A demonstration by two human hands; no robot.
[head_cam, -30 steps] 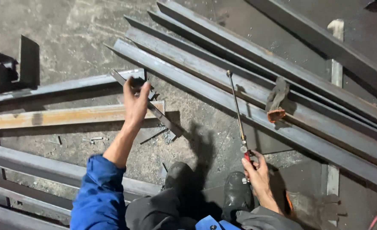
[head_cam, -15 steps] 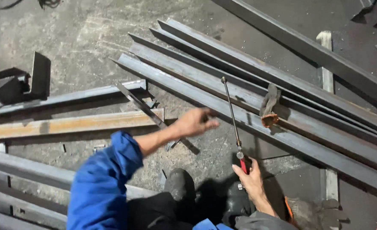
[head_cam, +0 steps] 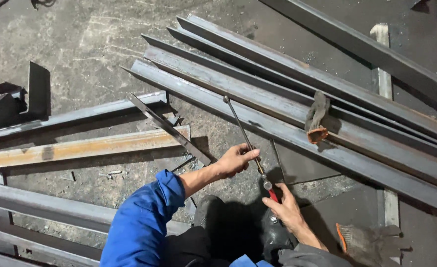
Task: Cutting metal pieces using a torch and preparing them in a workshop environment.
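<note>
Both hands grip the long thin metal cutting torch [head_cam: 243,133], left hand [head_cam: 236,159] mid-shaft, right hand [head_cam: 284,210] at its red-valved base, its tip resting on uncut grey steel angle bars [head_cam: 278,99].

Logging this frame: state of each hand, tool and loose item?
left hand: closed on the torch tube
right hand: gripping the red-handled end
cutting torch: held in both hands, tip over the steel, no flame visible
glove: draped on the angle bars
flat strip: lying loose, tilted across beams
</note>
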